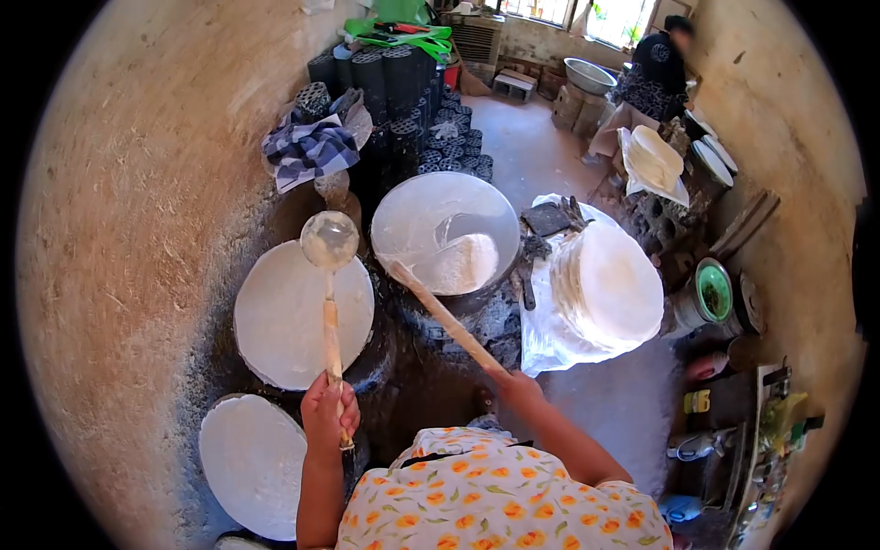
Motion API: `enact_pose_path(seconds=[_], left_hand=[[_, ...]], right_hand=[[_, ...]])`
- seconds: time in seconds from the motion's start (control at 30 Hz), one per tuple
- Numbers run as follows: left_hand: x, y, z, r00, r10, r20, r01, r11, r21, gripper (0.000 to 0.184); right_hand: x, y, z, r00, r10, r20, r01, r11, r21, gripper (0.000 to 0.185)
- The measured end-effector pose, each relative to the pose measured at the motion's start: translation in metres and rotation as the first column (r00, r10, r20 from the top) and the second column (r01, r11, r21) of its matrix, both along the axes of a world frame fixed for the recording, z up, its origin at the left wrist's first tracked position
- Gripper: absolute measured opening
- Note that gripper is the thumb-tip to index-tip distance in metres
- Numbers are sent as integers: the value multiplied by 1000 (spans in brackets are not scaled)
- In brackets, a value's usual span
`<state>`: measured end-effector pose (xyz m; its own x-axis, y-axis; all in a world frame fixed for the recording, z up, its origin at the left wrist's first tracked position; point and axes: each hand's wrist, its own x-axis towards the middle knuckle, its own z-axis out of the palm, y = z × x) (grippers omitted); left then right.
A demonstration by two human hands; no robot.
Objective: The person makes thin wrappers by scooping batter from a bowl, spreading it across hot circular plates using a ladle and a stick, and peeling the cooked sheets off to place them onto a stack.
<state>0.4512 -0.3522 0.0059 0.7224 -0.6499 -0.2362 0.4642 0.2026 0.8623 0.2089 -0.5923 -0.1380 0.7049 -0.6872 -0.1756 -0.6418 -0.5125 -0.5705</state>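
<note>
Pale wood runs through my right hand (519,389), where my fingers are closed around a long stick (449,321); it slants forward and leftward over the near rim of a wide round pan (510,213), its far end above the left part of the white contents. I cannot tell whether that end touches them. Beside it, near the front rim, sits a pale tan mass (472,262).

My left hand (328,408) is clenched on the handle of a ladle (330,240) held up in front of me, its round metal bowl farthest from me, beside the pan and overlapping the far edge of a big white disc (298,325). A second white disc (252,467) lies nearer to me, on the left.

Right of the pan, a stack of round white sheets (623,284) rests on clear plastic (543,341). Beyond the ladle lies a checked cloth (312,154), next to black briquettes (400,82) with holes in them. At the far right, a person in dark clothes (655,73) stands by the wall
</note>
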Motion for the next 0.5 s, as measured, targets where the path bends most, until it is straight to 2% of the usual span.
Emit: enact_pose_path(seconds=[0.07,0.1,0.2,0.3,0.37,0.4,0.47,0.5], left_hand=[[0,-4,-3,1000,-3,3,3,1000,9,15],[1,-7,-6,1000,-13,9,13,1000,2,15],[1,-16,-9,999,-38,16,38,999,3,14],[-2,-32,-5,999,-33,13,33,999,-5,14],[-6,-41,-1,1000,-17,9,17,1000,-3,13],[-7,-45,1,1000,-7,-5,7,1000,1,13],[-4,-54,1,1000,7,-10,-7,1000,1,12],[-3,-54,-5,1000,2,0,-2,1000,-1,19]], right_hand=[[-16,-5,-6,977,-10,-214,0,999,-48,51],[-24,-20,-7,982,-72,-172,44,986,-161,53],[-27,-60,-17,989,-134,-69,108,950,-293,55],[-3,-95,-22,983,-166,-77,133,937,-323,55],[12,-104,-26,953,-176,247,212,968,-131,57],[8,-101,-27,952,-177,251,213,969,-127,57],[-8,-81,-17,978,42,206,-46,999,14,57],[-25,-75,-22,990,124,72,-122,992,-38,57]])
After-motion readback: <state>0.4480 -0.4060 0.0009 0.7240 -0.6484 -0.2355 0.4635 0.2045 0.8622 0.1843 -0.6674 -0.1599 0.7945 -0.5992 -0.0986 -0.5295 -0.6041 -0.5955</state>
